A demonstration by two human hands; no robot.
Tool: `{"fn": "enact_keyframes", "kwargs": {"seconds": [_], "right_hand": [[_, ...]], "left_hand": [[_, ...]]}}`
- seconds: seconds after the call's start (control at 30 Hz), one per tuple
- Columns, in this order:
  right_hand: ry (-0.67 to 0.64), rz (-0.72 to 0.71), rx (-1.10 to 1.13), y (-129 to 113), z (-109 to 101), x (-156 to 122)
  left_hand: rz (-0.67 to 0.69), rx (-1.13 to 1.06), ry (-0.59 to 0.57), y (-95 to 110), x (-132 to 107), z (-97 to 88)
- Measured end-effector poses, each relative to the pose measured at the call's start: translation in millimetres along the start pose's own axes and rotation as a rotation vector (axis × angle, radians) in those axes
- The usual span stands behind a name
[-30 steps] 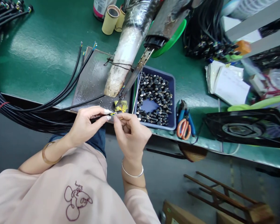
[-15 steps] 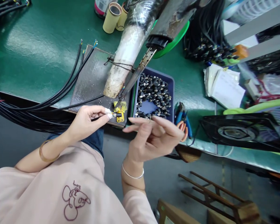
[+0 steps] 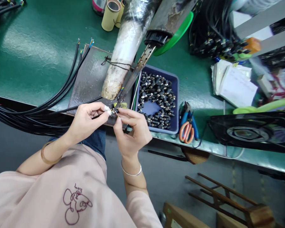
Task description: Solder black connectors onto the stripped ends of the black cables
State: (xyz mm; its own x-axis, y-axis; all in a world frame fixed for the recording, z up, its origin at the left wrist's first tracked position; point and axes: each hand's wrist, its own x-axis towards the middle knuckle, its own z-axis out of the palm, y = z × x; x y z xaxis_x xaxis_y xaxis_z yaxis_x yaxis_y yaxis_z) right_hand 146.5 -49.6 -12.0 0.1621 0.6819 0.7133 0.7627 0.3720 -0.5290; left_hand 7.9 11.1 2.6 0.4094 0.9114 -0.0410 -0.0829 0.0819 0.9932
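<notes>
My left hand (image 3: 89,118), with white coverings on its fingertips, is closed in a pinch on the stripped end of a black cable. Opposite it, my right hand (image 3: 133,128) pinches a thin wire at the same spot; the fingers partly hide the contact. Directly above the fingertips comes down the metal shaft of a soldering iron (image 3: 135,74), its tip beside the wires. Behind the fingers a yellow piece (image 3: 121,105) shows on a dark plate (image 3: 90,68). Another black cable (image 3: 95,100) crosses this plate, its coloured cores near the iron.
A blue-grey tray (image 3: 177,95) of several black plugs stands right of the plate. Past it lie blue-handled pliers (image 3: 184,118) and orange-handled scissors (image 3: 186,133). A wrapped white tube (image 3: 123,50) overhangs the plate. Bundled black cables (image 3: 26,118) hang at the left table edge.
My right hand has moved left, from in front of the tray to my left fingertips, and its spread fingers have closed into a pinch. My left hand stays nearly in place.
</notes>
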Motion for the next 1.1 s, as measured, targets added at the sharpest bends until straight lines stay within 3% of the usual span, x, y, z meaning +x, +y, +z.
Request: {"fn": "enact_keyframes", "kwargs": {"seconds": [0.5, 0.87, 1.1], "right_hand": [[-0.008, -0.004, -0.004, -2.6, -1.0, 5.2], [-0.033, -0.021, 0.012, -1.1, -3.0, 2.7], [-0.018, -0.01, -0.037, 0.5, -2.7, 4.6]], "left_hand": [[0.056, 0.051, 0.047, 5.2, 3.6, 1.6], [-0.035, 0.041, -0.012, 10.0, 3.3, -1.4], [0.058, 0.164, 0.009, 9.6, 0.0, -0.4]]}}
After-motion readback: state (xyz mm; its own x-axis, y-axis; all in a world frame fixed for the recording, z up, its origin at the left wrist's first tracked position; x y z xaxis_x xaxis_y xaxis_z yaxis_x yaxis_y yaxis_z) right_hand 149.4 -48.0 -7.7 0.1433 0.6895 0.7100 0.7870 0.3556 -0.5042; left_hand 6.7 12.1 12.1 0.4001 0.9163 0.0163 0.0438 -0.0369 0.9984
